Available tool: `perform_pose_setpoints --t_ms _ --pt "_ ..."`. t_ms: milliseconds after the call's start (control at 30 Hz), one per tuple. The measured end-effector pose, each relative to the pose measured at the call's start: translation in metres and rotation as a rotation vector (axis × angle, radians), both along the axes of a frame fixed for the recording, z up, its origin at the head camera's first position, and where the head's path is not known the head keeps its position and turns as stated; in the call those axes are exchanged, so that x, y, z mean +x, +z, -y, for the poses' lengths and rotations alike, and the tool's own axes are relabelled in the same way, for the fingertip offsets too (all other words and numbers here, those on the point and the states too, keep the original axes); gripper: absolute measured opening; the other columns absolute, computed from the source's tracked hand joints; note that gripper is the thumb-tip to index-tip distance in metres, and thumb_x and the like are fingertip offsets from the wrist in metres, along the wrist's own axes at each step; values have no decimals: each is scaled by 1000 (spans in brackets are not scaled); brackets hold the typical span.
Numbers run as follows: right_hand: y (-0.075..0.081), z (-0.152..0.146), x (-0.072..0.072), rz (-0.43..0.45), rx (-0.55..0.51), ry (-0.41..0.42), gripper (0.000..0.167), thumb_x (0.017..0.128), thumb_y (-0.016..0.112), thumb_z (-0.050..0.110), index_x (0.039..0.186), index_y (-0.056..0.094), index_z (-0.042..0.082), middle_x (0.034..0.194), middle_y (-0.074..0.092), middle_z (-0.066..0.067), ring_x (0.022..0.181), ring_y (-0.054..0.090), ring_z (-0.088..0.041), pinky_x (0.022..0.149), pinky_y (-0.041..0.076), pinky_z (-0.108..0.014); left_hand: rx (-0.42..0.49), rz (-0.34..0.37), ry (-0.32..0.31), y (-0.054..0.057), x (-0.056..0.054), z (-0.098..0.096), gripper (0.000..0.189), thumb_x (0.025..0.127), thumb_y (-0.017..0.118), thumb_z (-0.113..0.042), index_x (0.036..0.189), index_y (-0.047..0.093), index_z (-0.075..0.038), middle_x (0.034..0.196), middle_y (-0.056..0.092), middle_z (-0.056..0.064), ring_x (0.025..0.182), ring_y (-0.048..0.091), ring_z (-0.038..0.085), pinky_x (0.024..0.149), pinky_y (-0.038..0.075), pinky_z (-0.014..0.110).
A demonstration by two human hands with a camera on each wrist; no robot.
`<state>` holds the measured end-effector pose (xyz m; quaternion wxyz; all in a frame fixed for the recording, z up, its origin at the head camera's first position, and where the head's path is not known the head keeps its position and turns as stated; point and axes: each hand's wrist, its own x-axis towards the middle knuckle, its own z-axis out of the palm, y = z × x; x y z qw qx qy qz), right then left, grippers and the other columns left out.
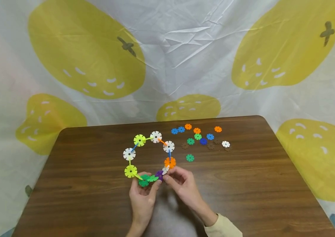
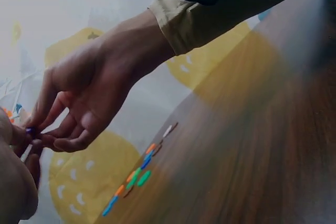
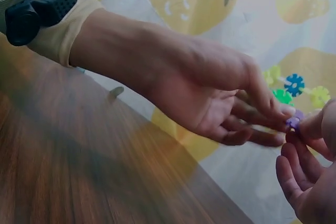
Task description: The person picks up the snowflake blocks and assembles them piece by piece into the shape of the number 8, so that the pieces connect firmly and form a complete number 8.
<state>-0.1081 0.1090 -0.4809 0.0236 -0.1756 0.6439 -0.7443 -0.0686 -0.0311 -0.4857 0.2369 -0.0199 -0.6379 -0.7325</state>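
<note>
A closed-looking ring of notched plastic discs hangs in front of me in the head view, slotted edge to edge in white, yellow-green, blue, orange, green and purple. My left hand (image 1: 142, 200) pinches the ring's near side by the green disc (image 1: 144, 180) and the purple disc (image 1: 159, 175). Fingers of my right hand (image 1: 185, 187) pinch the ring beside it, around the white disc (image 1: 165, 170) just below the orange disc (image 1: 170, 162). Both wrist views show the fingertips meeting at the purple disc (image 3: 293, 123), which they partly cover.
Loose notched discs lie at the table's back right: several blue, orange, green and brown ones, plus a white disc (image 1: 225, 144). A single green disc (image 1: 190, 158) lies nearer. The brown wooden table (image 1: 244, 191) ends at a curtain (image 1: 185, 65) with yellow fruit prints.
</note>
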Motion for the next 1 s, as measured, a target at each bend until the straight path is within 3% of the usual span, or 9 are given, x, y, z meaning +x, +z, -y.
perform_pose_setpoints --t_ms 133,233,367,433,500,567,633,800,1000 --pt "-1 -6 -6 -34 -6 -6 11 95 63 -4 98 62 -14 93 67 -34 79 70 -8 75 63 -33 -140 223 -171 2 10 7 39 87 73 7 115 47 14 84 72 12 71 71 7 65 61 23" --pt "-1 -12 -12 -38 0 -12 11 95 62 -4 100 61 -14 93 67 -36 77 69 -8 72 63 -30 -338 367 -442 14 21 19 35 93 71 -7 117 51 8 76 73 14 63 69 8 61 59 24" --pt "-2 -19 -16 5 26 -31 14 96 61 -2 103 61 -14 94 67 -37 75 69 -10 71 62 -29 -465 254 -725 41 25 31 18 98 66 -11 112 62 0 72 71 13 59 69 14 56 59 28" --pt "-3 -22 -17 36 48 -42 14 97 60 -2 104 61 -14 93 67 -36 74 69 -12 71 62 -30 -509 107 -672 52 18 31 12 96 67 -5 108 66 -3 76 71 10 64 69 13 59 60 29" --pt "-4 -23 -17 60 78 -40 13 97 60 -2 104 61 -13 93 66 -36 74 68 -13 72 63 -31 -615 -2 -490 58 8 27 12 93 69 0 103 69 -5 81 70 5 69 67 10 62 60 26" --pt "-7 -23 -17 74 104 -27 13 97 59 -2 104 62 -13 93 66 -35 74 68 -14 73 62 -30 -739 3 -298 59 -4 23 12 90 71 1 100 71 -6 86 67 0 75 64 5 66 58 21" --pt "-9 -22 -15 81 116 1 13 98 58 -2 104 61 -13 93 66 -34 75 68 -13 73 62 -29 -838 65 -197 55 -15 19 10 89 73 0 98 71 -4 88 65 0 76 62 6 68 57 19" --pt "-16 -17 -11 86 125 65 16 99 58 0 106 62 -13 96 65 -37 75 67 -11 72 62 -28 -898 214 -206 40 -27 14 3 90 73 -7 91 71 -5 78 66 -2 67 59 2 62 54 17" --pt "-19 -16 -9 115 151 99 18 99 59 3 106 63 -13 96 68 -35 75 69 -13 72 62 -30 -797 308 -231 30 -27 16 8 88 75 -8 83 68 -9 71 67 -3 62 58 0 59 52 17"
